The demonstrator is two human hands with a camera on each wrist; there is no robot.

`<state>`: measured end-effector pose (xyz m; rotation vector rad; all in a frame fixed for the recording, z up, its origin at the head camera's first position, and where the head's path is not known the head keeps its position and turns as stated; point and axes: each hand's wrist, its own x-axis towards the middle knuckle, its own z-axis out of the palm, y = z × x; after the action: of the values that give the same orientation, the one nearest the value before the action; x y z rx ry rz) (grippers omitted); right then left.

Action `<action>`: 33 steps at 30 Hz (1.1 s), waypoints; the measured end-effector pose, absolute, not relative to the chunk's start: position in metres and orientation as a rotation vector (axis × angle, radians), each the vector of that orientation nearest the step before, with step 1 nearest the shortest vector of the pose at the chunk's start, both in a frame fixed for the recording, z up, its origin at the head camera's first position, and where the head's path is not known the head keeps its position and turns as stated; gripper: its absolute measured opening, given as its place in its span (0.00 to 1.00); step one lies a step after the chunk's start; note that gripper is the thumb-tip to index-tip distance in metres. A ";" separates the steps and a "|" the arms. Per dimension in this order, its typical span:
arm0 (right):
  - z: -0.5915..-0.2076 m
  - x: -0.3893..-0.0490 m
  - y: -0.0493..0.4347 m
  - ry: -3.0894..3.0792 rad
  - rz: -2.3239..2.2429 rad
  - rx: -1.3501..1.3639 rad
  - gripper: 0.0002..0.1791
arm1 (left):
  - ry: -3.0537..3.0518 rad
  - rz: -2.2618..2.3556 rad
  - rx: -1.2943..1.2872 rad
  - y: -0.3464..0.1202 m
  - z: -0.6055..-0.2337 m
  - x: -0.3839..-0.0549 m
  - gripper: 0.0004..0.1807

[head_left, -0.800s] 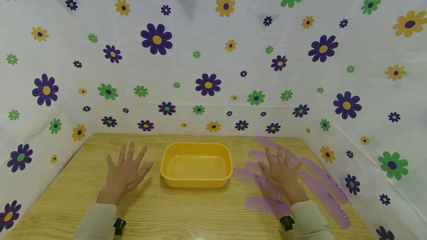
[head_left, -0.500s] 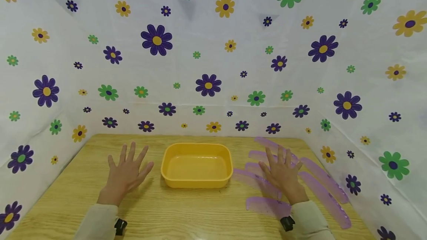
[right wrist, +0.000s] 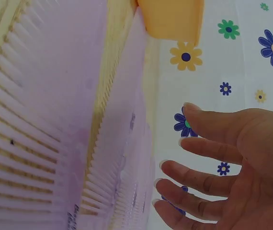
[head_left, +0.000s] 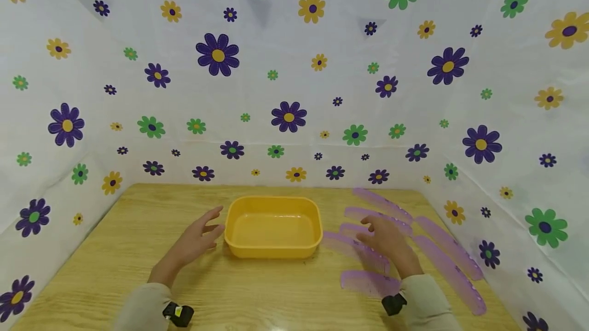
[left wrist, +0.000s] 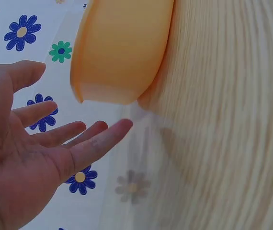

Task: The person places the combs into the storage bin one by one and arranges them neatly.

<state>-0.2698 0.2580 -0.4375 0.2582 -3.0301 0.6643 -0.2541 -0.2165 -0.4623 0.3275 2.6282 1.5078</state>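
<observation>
In the head view my left hand [head_left: 195, 241] hovers just left of a yellow plastic tray [head_left: 273, 253], its fingers loosely bent with nothing in them. The left wrist view has the fingertips a little short of the tray's end [left wrist: 122, 52]. My right hand [head_left: 391, 244] hangs over several translucent purple combs [head_left: 370, 282] spread on the right of the table, covering parts of some. Seen from the right wrist, the relaxed fingers [right wrist: 199, 175] are apart from the combs [right wrist: 64, 81] and hold nothing.
The wooden table [head_left: 267, 295] carries the tray near its middle. Two long combs [head_left: 453, 274] lie slanted toward the right edge. A white flower-print cloth [head_left: 294, 85] walls in the back and both sides. Black wrist cameras [head_left: 179, 314] sit under both sleeves.
Both hands were spread flat with fingers apart, and now the fingers are bent and relaxed. The left hand has turned and moved right toward the tray; the right has turned inward above the combs.
</observation>
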 end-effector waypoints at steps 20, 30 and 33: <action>-0.449 -0.275 0.247 -3.120 0.705 0.269 0.16 | 2.357 1.845 0.302 -0.197 -0.487 -0.257 0.33; -0.458 -0.273 0.246 -3.129 0.782 0.230 0.16 | 2.351 1.885 0.290 -0.195 -0.491 -0.253 0.34; -0.459 -0.273 0.245 -3.127 0.769 0.213 0.16 | 2.340 1.904 0.301 -0.194 -0.492 -0.253 0.34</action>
<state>-0.2733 0.2449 -0.4586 0.2125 -3.1267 0.7691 -0.2531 -0.1937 -0.4918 0.3007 2.3396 1.9037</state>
